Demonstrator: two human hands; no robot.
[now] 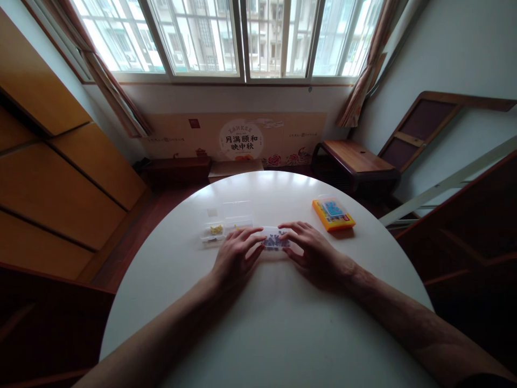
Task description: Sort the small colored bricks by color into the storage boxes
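Observation:
A small clear plastic box (274, 241) with many small dark purple-grey pieces in it sits between my hands over the white table. My left hand (239, 251) grips its left end with thumb and fingers, and my right hand (309, 245) grips the right end the same way. Beyond my left hand lie clear plastic cases (205, 227), one holding small yellow pieces (216, 229). My left hand partly covers them. To the right of my right hand is an orange-yellow box (328, 222), with a clear case of blue pieces (334, 208) on top.
The round white table (258, 334) has a curved edge on all visible sides. Past it stand a wooden bench-like piece of furniture (355, 156) at the right and a cardboard box (234, 168) below the window. Wooden cabinets (60, 199) line the left.

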